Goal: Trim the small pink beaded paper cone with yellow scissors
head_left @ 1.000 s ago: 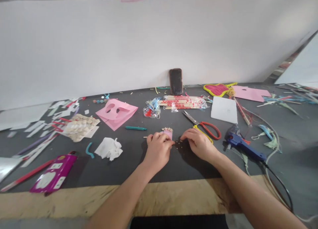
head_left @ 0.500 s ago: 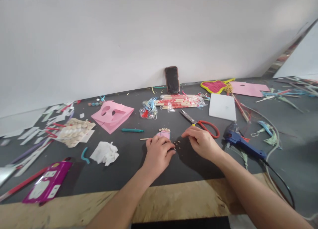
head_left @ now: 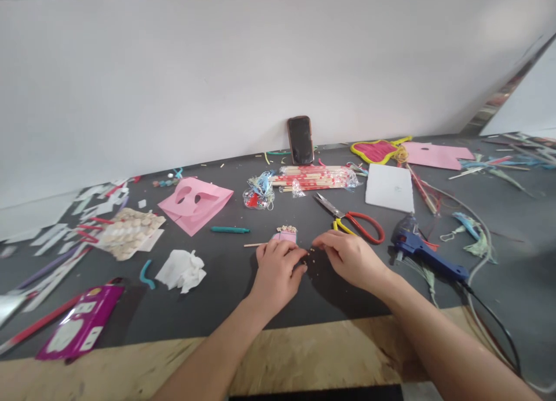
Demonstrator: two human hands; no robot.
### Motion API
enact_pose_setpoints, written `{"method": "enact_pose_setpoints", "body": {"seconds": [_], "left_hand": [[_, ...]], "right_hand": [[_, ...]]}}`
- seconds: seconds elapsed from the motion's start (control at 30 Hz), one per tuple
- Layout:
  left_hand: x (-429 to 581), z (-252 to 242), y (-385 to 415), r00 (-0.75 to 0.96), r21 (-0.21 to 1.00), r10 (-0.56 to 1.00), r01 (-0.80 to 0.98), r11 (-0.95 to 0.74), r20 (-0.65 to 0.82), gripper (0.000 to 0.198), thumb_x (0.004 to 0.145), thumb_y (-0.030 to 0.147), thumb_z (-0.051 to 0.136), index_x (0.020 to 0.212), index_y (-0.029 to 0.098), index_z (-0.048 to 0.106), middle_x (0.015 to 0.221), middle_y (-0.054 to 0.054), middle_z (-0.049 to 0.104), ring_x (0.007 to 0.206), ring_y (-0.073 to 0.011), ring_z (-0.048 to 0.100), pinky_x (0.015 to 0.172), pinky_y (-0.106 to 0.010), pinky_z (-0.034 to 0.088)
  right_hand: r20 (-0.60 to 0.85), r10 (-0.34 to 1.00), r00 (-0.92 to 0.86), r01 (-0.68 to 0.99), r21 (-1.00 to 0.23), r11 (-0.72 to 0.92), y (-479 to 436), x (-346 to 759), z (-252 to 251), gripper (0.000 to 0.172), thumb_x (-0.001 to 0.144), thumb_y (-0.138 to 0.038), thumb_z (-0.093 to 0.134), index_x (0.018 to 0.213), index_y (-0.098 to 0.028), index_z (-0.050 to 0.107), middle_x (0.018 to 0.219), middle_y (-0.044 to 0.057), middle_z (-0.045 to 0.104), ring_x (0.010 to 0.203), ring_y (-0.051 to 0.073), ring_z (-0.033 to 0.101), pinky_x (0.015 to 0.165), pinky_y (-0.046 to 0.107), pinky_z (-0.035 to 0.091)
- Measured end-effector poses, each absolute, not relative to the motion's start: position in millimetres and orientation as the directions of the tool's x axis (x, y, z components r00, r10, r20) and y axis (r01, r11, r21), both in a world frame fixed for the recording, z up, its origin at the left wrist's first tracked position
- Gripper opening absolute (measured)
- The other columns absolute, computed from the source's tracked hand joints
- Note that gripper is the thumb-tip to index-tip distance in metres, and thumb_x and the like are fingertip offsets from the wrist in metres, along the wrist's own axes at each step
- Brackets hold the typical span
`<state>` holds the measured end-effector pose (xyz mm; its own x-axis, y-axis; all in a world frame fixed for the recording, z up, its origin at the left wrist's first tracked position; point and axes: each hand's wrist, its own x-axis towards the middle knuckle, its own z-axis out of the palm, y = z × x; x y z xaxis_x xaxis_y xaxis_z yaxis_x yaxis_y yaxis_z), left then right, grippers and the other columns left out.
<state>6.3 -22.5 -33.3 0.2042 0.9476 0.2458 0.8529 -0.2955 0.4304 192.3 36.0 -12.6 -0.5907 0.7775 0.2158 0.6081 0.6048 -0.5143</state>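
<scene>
My left hand (head_left: 278, 268) lies over the lower part of a small pink card (head_left: 285, 236), its fingers curled on it and the thumb out to the right. Little pale pieces (head_left: 286, 229) are lined up along the card's far edge. A thin wooden stick (head_left: 256, 245) pokes out to the left of that hand. Just right of it, a few loose pale bits (head_left: 313, 261) are scattered on the dark table. Above those bits my right hand (head_left: 354, 259) has its thumb and forefinger pinched; whatever they hold is too small to make out.
Scissors (head_left: 347, 217) with red and yellow handles lie beyond my right hand, and a blue glue gun (head_left: 428, 256) with its cord lies to its right. A teal stick (head_left: 230, 230), pink mask (head_left: 195, 204), crumpled tissue (head_left: 180, 270) and upright phone (head_left: 300, 139) stand around.
My right hand has moved left and slightly nearer to me, toward the loose bits, uncovering the scissors' yellow handle. My left hand stays on the card.
</scene>
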Motion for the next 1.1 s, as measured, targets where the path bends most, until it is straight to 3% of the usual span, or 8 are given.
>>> {"method": "enact_pose_setpoints", "body": {"seconds": [0.53,0.73,0.93,1.1], "left_hand": [[8.9,-31.8,-23.5,0.232,0.446,0.942,0.835,-0.321,0.244,0.023,0.083,0.019,0.055,0.101,0.029,0.066,0.101,-0.002,0.062,0.099,-0.0230,0.050,0.083,-0.041,0.031],[1.5,-29.4,-20.1,0.150,0.478,0.935,0.827,-0.296,0.320,0.023,0.085,0.017,0.052,0.099,0.028,0.066,0.100,-0.003,0.064,0.099,-0.0220,0.053,0.086,-0.041,0.032],[-6.4,-31.9,-13.9,-0.010,0.506,0.913,0.835,-0.217,0.408,0.025,0.085,0.015,0.048,0.098,0.026,0.067,0.100,-0.004,0.064,0.096,-0.0206,0.057,0.087,-0.038,0.035],[-4.1,-40.1,-10.9,-0.073,0.526,0.886,0.826,-0.204,0.458,0.029,0.082,0.012,0.050,0.100,0.027,0.067,0.101,-0.004,0.063,0.096,-0.0212,0.056,0.088,-0.038,0.037]], "right_hand": [[0.242,0.801,-0.548,0.570,-0.593,0.569,37.6,193.3,-13.3,0.030,0.081,-0.010,0.037,0.091,-0.020,0.064,0.084,0.004,0.066,0.077,0.015,0.061,0.071,0.026,0.046],[0.277,0.873,-0.401,0.577,-0.664,0.475,38.9,196.4,-4.8,0.027,0.090,-0.025,0.038,0.105,-0.021,0.060,0.066,-0.001,0.062,0.057,0.013,0.056,0.057,0.023,0.042],[0.326,0.922,-0.207,0.583,-0.716,0.384,43.3,204.8,3.4,0.037,0.092,-0.044,0.038,0.090,-0.018,0.065,0.064,-0.001,0.059,0.054,0.012,0.050,0.052,0.022,0.036],[0.335,0.933,-0.129,0.565,-0.748,0.347,45.0,204.6,-0.1,0.039,0.089,-0.050,0.042,0.072,-0.019,0.059,0.049,-0.006,0.040,0.046,0.009,0.036,0.044,0.021,0.026]]}}
